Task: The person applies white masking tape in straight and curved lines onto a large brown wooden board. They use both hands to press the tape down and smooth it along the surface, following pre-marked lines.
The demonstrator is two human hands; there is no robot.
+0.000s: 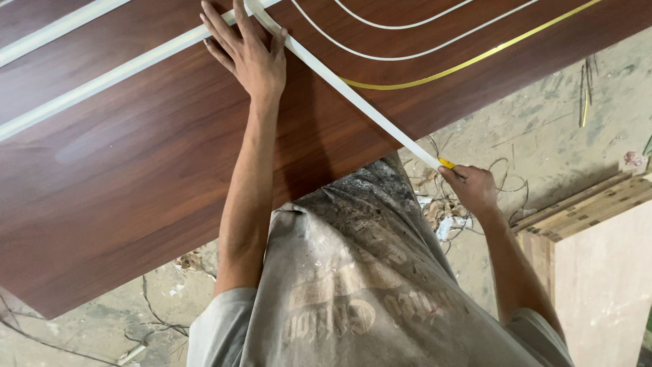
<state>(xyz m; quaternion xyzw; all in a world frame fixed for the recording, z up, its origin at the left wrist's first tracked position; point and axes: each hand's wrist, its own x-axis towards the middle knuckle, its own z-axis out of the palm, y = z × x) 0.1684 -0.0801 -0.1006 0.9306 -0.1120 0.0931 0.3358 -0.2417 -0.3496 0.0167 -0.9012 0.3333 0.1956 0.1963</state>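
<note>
A large dark brown wood-grain panel (136, 156) lies in front of me, with white inlay lines and a curved gold line (475, 60) set into it. My left hand (248, 58) lies flat on the panel with its fingers spread, the thumb against a long loose white strip (353, 94). That strip runs diagonally from the top of the panel past its near edge. My right hand (473, 188) is closed around the strip's lower end, just off the panel's edge, where a small yellow piece (446, 163) shows at the fingertips.
Below the panel hangs my stained grey shirt (353, 272). The dusty concrete floor (543, 115) carries shavings and thin wire scraps (441, 204). A stack of pale plywood boards (591, 211) stands at the right.
</note>
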